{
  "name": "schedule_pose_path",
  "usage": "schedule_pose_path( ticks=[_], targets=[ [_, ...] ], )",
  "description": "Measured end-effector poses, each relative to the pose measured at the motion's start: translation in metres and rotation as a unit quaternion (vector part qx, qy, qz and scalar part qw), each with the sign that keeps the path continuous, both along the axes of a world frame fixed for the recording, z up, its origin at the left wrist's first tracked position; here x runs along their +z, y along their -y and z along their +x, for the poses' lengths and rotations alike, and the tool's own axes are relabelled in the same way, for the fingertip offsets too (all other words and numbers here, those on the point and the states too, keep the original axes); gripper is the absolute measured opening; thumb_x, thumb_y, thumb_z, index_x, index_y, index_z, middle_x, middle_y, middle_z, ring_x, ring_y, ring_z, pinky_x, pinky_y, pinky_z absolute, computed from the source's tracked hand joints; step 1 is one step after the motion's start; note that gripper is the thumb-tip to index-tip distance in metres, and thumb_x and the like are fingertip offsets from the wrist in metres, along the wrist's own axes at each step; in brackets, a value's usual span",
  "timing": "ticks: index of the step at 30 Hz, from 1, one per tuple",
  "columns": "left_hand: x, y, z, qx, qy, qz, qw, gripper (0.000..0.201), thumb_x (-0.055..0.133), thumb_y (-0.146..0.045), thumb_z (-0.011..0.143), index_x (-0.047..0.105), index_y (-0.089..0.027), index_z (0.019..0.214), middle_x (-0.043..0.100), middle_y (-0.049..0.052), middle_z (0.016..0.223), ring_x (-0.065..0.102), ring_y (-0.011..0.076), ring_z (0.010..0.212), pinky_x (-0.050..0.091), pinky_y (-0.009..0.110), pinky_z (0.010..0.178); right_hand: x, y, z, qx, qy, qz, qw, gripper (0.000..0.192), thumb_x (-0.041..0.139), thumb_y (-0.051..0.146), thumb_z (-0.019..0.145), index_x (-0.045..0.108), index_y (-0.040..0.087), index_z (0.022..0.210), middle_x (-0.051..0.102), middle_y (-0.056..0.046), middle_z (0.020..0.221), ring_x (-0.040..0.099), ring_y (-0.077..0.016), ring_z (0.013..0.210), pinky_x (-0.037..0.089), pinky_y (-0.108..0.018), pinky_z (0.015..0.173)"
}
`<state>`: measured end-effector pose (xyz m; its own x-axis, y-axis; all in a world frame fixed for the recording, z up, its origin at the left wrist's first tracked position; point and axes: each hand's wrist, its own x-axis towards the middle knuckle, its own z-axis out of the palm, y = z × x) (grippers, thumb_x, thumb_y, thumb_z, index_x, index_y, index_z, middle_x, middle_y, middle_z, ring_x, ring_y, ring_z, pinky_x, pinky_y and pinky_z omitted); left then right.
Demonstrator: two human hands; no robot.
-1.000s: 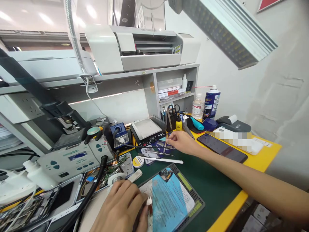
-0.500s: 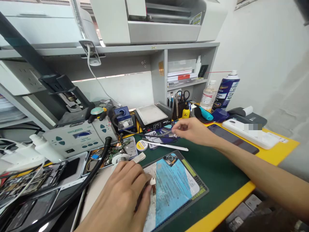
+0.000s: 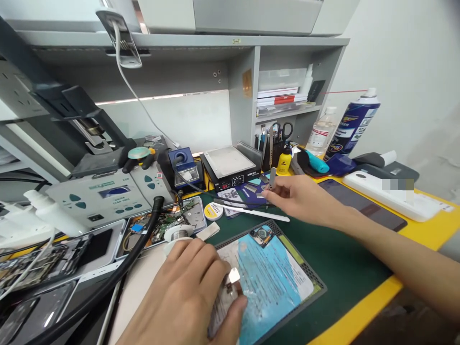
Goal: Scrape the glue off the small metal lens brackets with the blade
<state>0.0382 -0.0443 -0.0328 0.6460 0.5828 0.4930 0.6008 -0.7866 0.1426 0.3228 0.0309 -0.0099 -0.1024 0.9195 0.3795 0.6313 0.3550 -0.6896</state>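
here, one right hand [image 3: 300, 197] pinches one metal strip [image 3: 272, 179]; one left hand [image 3: 189, 290] seemingly clamps one small part [image 3: 234, 276].

Small flat grey metal blade [image 3: 272, 178], rounded at the top, held up nearly vertical just right of centre. Also a little part [image 3: 234, 276], shiny pale tab plus brownish bit, half hidden, low down around mid-frame.

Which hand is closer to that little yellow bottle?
The right hand. It is just on the near side of the yellow bottle. The left hand is farther away, toward the viewer and to the left, by the blue-and-white sheet.
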Motion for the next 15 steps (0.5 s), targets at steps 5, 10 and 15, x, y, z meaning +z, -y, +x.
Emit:
schedule_pose_path(
  ticks=[5, 10, 15],
  targets=[
    [-0.004, -0.004, -0.004, -0.009, -0.023, 0.032, 0.999, 0.011, 0.072, -0.032, 0.087, 0.067, -0.022, 0.087, 0.065, 0.002, 0.083, 0.062, 0.0245, 0.081, 0.053, 0.041, 0.075, 0.013, 0.031, -0.011, -0.064, -0.123, 0.106, 0.985, 0.024, 0.051, 0.038, 0.107, 0.061, 0.021, 0.093, 0.069, -0.004, 0.074, 0.062, -0.0156, 0.056, 0.046, -0.028, 0.051],
    [-0.010, -0.006, -0.004, -0.005, -0.025, 0.044, 0.999, 0.010, 0.066, -0.032, 0.092, 0.064, -0.024, 0.088, 0.064, 0.000, 0.082, 0.059, 0.0234, 0.078, 0.050, 0.040, 0.072, -0.001, 0.072, -0.030, 0.194, -0.267, -0.118, 0.937, 0.014, 0.064, 0.034, 0.103, 0.061, 0.022, 0.098, 0.064, 0.001, 0.068, 0.063, -0.0133, 0.052, 0.048, -0.021, 0.045],
    [-0.012, -0.003, -0.001, 0.013, -0.025, 0.040, 0.999, 0.010, 0.059, -0.028, 0.095, 0.065, -0.023, 0.087, 0.063, 0.001, 0.082, 0.058, 0.0243, 0.081, 0.049, 0.042, 0.074, -0.017, 0.077, -0.036, 0.187, -0.154, -0.167, 0.956, 0.015, 0.056, 0.032, 0.105, 0.055, 0.022, 0.094, 0.056, 0.001, 0.075, 0.052, -0.0110, 0.055, 0.043, -0.022, 0.048]
  ],
)
